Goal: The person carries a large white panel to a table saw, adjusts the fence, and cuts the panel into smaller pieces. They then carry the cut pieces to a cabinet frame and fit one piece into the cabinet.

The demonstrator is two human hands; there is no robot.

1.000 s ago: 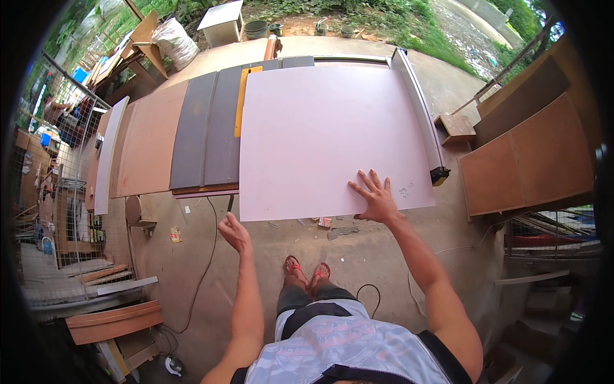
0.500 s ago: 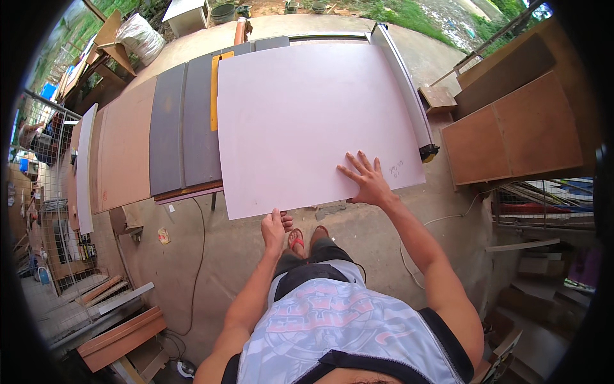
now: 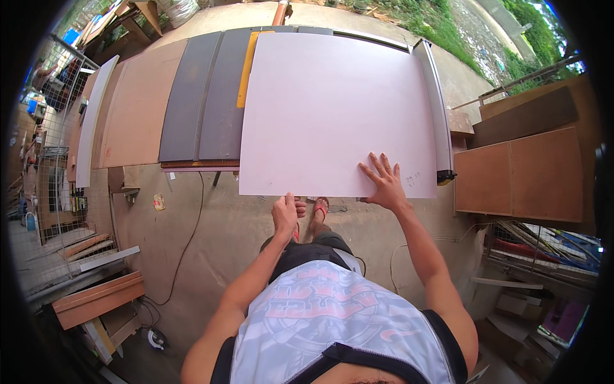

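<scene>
A large pale pink board (image 3: 336,102) lies over the right part of a saw table with grey panels (image 3: 188,102) and a yellow strip (image 3: 245,77). Its right side is beside a long metal fence (image 3: 430,109). My left hand (image 3: 286,213) pinches the board's near edge, thumb at the rim and fingers curled below it. My right hand (image 3: 384,179) lies spread on the board near its lower right corner, fingers apart, beside small handwritten marks.
Brown panels (image 3: 518,173) lean at the right above stacked strips (image 3: 524,243). A wire-mesh fence (image 3: 57,153) stands left. Offcuts (image 3: 99,294), a power tool (image 3: 155,338) and cords (image 3: 192,237) lie on the concrete floor (image 3: 166,262). My sandalled feet are below the board.
My left hand has moved right, from under the table's left part to the board's near edge, and closed on it. I have stepped forward, with my feet now nearer the board.
</scene>
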